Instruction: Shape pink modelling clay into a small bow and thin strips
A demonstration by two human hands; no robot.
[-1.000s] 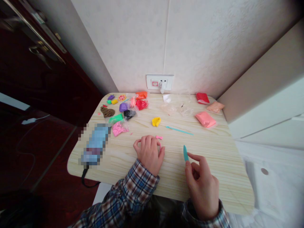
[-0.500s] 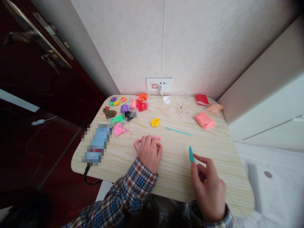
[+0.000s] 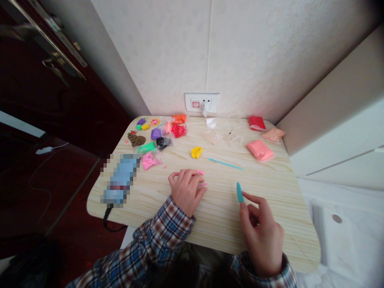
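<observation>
My right hand (image 3: 262, 232) pinches a teal plastic clay knife (image 3: 239, 192) between thumb and forefinger, its blade pointing up and away above the table's right half. Palm down on the table, my left hand (image 3: 186, 190) has its fingers bent and its thumb apart. Thin pink clay strips (image 3: 204, 185) show at its right side, between forefinger and thumb; how far they run under the hand is hidden. Just beyond the fingers lies another small pink clay piece (image 3: 200, 172). A yellow clay lump (image 3: 196, 152) and a thin light-blue modelling stick (image 3: 225, 163) are farther back.
Bagged clay in several colours, such as the green packet (image 3: 147, 147), crowds the table's (image 3: 285, 224) back left, beside a brown coiled clay lump (image 3: 136, 139). A blurred phone (image 3: 121, 178) with a cable lies left. Coral (image 3: 260, 150) and red packets (image 3: 257, 123) sit back right.
Pink strips now show between my left thumb and forefinger, where the fingers covered them before. My right hand keeps its hold on the knife, nearly still. The view has shifted slightly.
</observation>
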